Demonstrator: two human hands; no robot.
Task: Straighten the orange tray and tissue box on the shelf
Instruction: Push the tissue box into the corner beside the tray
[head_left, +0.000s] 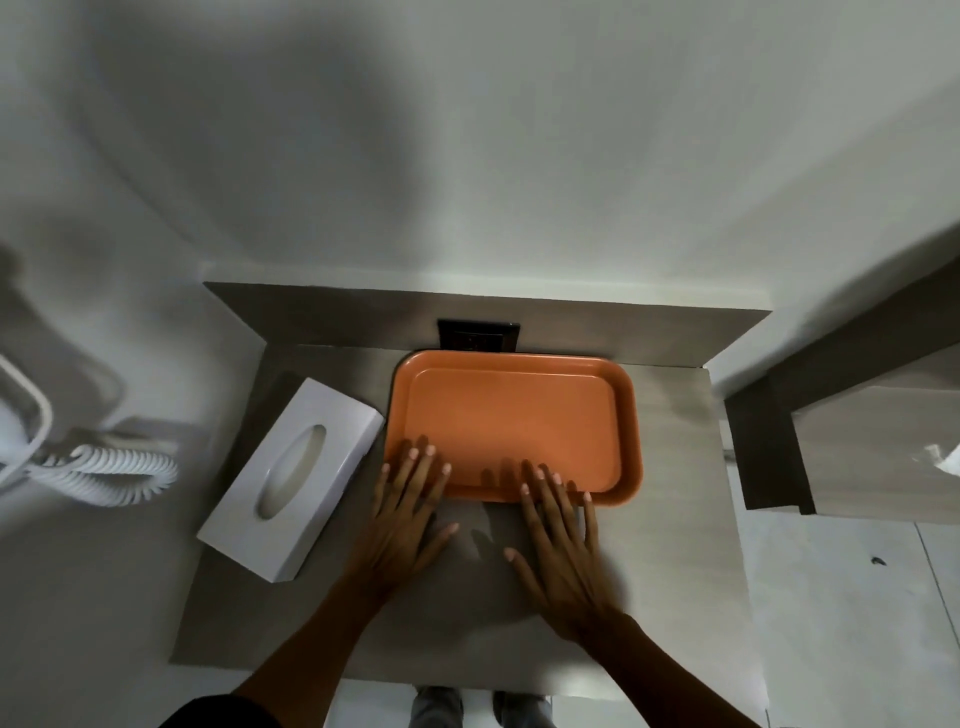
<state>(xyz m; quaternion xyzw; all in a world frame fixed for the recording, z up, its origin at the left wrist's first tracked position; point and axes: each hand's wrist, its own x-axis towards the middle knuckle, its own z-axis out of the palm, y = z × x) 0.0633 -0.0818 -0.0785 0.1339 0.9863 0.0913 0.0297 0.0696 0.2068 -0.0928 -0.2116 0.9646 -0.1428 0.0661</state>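
Observation:
An empty orange tray (514, 415) lies on the grey shelf (670, 519), close to the back wall and nearly square to it. A white tissue box (292, 477) sits to the tray's left, turned at an angle, its far corner almost touching the tray. My left hand (410, 512) lies flat with spread fingers, its fingertips over the tray's near left corner. My right hand (561, 540) is also flat and open, fingertips reaching over the tray's near rim. Neither hand grips anything.
A black wall socket (478, 335) sits just behind the tray. A white coiled cord (104, 473) hangs on the wall at the left. A darker wooden unit (852, 447) stands to the right. My feet (478, 706) show below the shelf's front edge.

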